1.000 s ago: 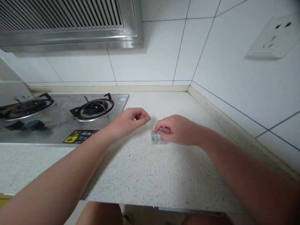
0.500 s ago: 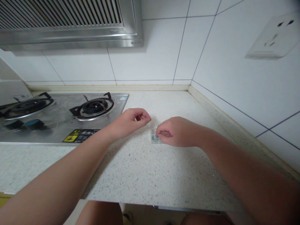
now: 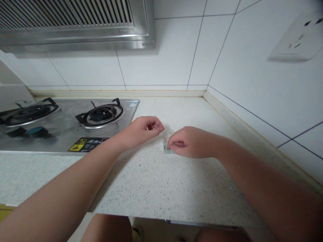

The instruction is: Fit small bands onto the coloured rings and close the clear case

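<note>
The right hand (image 3: 189, 144) lay on the speckled desk (image 3: 151, 188), its fingertips (image 3: 169, 145) pinched on the edge of a small clear packet (image 3: 166, 149) that lay flat there; the left hand (image 3: 142, 130) rested just beside it, fingers curled against the thumb, and what they enclosed could not be made out; a steel gas stove (image 3: 68, 122) sat to the left under a range hood (image 3: 75, 23); a wall socket (image 3: 297, 40) was mounted on the white tiles to the right.
</note>
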The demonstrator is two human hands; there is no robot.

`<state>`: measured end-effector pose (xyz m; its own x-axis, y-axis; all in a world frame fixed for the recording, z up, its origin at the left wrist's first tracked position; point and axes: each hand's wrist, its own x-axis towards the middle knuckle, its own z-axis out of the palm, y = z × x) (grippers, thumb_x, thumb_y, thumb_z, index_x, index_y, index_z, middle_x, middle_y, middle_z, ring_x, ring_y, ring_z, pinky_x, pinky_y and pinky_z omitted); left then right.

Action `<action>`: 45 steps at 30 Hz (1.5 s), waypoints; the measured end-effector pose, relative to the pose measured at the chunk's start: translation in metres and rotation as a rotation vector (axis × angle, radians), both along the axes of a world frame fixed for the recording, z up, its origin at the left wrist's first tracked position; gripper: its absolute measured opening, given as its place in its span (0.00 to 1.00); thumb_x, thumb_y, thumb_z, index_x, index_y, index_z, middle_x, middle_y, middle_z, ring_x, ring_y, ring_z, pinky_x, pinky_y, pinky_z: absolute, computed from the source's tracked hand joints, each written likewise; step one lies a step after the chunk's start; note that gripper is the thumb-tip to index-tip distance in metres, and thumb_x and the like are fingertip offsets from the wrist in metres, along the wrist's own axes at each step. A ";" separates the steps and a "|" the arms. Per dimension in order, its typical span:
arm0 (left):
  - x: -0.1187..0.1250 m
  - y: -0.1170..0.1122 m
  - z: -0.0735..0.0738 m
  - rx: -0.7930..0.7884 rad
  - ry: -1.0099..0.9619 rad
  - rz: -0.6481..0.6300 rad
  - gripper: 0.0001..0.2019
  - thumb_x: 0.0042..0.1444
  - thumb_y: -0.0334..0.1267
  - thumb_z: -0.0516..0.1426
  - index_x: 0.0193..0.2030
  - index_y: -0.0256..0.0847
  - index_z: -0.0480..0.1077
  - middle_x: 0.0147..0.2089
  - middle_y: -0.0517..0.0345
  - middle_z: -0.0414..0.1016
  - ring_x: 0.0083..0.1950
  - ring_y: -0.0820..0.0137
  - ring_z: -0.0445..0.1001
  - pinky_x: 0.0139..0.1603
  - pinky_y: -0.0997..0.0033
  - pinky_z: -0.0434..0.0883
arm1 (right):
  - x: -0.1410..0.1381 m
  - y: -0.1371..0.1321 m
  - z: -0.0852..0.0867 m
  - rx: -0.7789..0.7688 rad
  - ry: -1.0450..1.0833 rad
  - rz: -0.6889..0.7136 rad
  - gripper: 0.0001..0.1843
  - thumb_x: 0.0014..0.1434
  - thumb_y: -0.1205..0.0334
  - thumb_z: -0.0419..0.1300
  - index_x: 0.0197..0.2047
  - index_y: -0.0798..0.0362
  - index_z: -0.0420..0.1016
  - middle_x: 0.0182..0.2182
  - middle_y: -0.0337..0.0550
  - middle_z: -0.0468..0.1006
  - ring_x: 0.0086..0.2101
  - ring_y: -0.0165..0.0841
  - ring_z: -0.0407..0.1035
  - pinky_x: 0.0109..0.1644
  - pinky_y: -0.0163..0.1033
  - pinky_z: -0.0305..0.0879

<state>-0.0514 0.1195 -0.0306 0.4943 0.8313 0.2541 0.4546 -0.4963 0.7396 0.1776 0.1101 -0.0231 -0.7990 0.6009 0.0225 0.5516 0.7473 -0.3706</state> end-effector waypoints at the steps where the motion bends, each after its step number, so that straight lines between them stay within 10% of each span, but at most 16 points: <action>1: 0.000 0.000 0.000 -0.003 -0.001 -0.003 0.09 0.60 0.39 0.57 0.38 0.36 0.75 0.32 0.58 0.73 0.34 0.74 0.66 0.34 0.74 0.62 | 0.000 0.000 0.000 -0.004 0.001 0.000 0.13 0.55 0.67 0.55 0.38 0.51 0.81 0.21 0.32 0.70 0.22 0.22 0.57 0.31 0.33 0.50; 45: 0.001 -0.002 0.000 0.006 0.059 -0.014 0.08 0.60 0.37 0.56 0.38 0.37 0.75 0.33 0.58 0.74 0.33 0.73 0.67 0.32 0.74 0.63 | -0.002 -0.003 0.006 0.205 -0.049 -0.024 0.10 0.53 0.66 0.54 0.34 0.52 0.78 0.24 0.36 0.72 0.25 0.26 0.59 0.32 0.36 0.45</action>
<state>-0.0500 0.1176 -0.0306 0.5199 0.8230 0.2288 0.4905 -0.5069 0.7088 0.1759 0.1069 -0.0170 -0.7877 0.6065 0.1078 0.5837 0.7908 -0.1842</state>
